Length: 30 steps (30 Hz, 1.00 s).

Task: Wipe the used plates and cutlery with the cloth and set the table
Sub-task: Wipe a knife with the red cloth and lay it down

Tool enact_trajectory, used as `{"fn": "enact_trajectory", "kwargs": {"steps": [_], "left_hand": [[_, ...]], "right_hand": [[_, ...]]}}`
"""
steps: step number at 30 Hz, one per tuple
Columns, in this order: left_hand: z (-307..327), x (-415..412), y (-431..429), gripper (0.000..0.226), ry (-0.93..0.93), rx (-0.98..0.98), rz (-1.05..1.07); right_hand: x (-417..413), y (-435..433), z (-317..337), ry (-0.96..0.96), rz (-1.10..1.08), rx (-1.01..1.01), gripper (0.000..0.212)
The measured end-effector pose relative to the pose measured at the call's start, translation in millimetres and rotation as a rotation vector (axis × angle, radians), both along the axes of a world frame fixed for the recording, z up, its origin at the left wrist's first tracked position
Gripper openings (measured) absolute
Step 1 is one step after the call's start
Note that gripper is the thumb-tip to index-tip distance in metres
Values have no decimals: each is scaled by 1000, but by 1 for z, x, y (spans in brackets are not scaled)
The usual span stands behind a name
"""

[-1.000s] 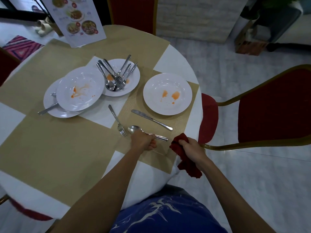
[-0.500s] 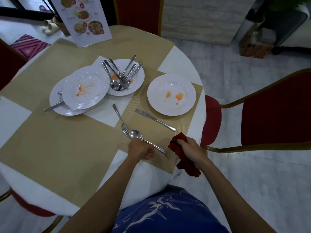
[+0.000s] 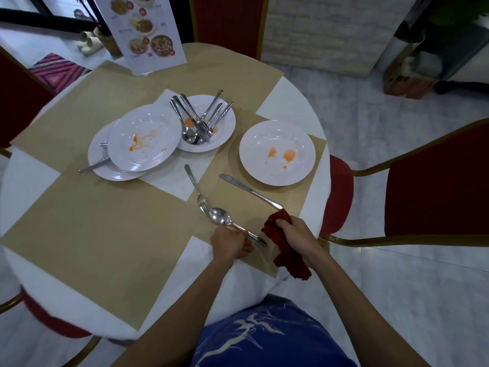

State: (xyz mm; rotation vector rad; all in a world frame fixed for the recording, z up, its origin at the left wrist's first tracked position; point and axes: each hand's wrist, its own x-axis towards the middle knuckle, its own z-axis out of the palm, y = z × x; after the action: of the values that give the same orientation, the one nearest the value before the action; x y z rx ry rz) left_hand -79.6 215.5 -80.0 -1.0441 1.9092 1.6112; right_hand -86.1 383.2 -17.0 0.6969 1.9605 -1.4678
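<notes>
My left hand (image 3: pixel 229 245) grips the handle of a spoon (image 3: pixel 220 216) just above the near placemat; the bowl points up-left and overlaps the tines of a fork (image 3: pixel 195 185) lying on the table. My right hand (image 3: pixel 297 238) holds a dark red cloth (image 3: pixel 283 247) close to the spoon handle's end. A knife (image 3: pixel 250 191) lies on the mat in front of a white plate (image 3: pixel 277 152) with orange stains. Further left two stacked stained plates (image 3: pixel 141 137) sit with cutlery between them. Behind, another plate (image 3: pixel 225 120) carries several spoons and forks (image 3: pixel 198 120).
The round table (image 3: pixel 291 102) has a white cloth and tan placemats. A standing menu card (image 3: pixel 144 30) is at the far edge. Red chairs stand at the right (image 3: pixel 436 181), far side (image 3: pixel 227 19) and left (image 3: pixel 18 102).
My left hand has turned the spoon, bowl swinging up over the fork tines. The right hand with the cloth has come closer to the spoon's handle.
</notes>
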Motion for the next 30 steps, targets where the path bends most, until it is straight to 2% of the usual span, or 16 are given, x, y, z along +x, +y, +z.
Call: {"fn": "enact_trajectory", "kwargs": {"steps": [16, 23, 27, 30], "left_hand": [[0, 13, 15, 20, -32, 66, 165], [3, 14, 12, 23, -22, 76, 126], [12, 19, 3, 26, -3, 9, 69], [20, -3, -23, 25, 98, -144, 117]], "right_hand": [[-1, -8, 5, -8, -94, -97, 17], [-3, -6, 4, -11, -123, -128, 18], [-6, -2, 0, -9, -200, -145, 22], [-14, 0, -2, -51, -295, -183, 26]]}}
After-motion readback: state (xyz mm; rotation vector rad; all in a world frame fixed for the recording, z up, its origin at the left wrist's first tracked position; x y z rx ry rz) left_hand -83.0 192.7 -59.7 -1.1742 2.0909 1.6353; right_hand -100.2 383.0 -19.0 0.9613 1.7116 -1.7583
